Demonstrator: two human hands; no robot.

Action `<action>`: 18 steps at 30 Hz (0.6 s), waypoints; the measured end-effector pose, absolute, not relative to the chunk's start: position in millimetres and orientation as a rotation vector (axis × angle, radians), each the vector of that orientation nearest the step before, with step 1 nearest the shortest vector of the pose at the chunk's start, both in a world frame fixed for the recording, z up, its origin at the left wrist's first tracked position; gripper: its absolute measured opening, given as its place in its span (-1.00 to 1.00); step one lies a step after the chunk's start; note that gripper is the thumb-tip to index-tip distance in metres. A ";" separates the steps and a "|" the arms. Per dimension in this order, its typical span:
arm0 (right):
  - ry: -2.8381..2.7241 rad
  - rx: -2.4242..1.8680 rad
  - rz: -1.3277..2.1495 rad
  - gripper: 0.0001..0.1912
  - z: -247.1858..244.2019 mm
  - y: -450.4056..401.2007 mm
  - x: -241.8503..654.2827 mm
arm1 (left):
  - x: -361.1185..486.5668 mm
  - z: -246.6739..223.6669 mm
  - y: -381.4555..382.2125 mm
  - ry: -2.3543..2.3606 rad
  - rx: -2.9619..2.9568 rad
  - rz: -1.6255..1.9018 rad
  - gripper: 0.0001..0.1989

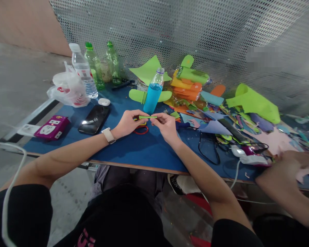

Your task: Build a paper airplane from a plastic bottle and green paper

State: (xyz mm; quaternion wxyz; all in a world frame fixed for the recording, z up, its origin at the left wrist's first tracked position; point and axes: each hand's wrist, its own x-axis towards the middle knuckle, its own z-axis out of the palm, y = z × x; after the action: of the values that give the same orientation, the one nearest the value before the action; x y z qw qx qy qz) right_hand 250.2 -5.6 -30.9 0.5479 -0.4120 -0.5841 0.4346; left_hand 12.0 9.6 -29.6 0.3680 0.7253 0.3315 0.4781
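Between my fingertips stretches a thin strip of green paper (pixel 147 117), held level above the blue tabletop (pixel 118 151). My left hand (pixel 128 122) pinches its left end, and my right hand (pixel 166 125) pinches the right end. Scissors with red handles (pixel 141 130) lie on the table just below the strip, partly hidden by my left fingers. Right behind my hands stands a bottle wrapped in blue paper (pixel 152 96). Green rounded paper pieces (pixel 137 96) stick out on both sides of it.
To the left are a black phone (pixel 94 119), a white earbud case (pixel 104 102), a purple power strip (pixel 52 127), a bagged cup (pixel 68 87) and several bottles (pixel 86 75). Paper scraps (pixel 213 120), a paper-covered bottle (pixel 193 75) and cables (pixel 208 154) crowd the right. A co-worker's hands (pixel 293 164) are at far right.
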 end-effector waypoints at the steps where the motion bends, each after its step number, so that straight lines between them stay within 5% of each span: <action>1: -1.377 -0.975 1.039 -0.31 -30.4 -5.8 250.4 | 12.0 -28.7 9.1 0.839 1.867 1.214 -0.65; 18: -1.376 -0.957 0.998 -0.34 -28.0 -6.6 250.5 | 12.1 -26.7 7.3 0.810 1.910 1.198 -0.59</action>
State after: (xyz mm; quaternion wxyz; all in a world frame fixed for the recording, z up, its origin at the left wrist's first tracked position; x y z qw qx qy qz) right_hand 250.5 -6.6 -28.0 0.5610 -0.4061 -0.5840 0.4235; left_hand 12.1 7.3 -26.7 0.3644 0.7424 0.3150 0.4656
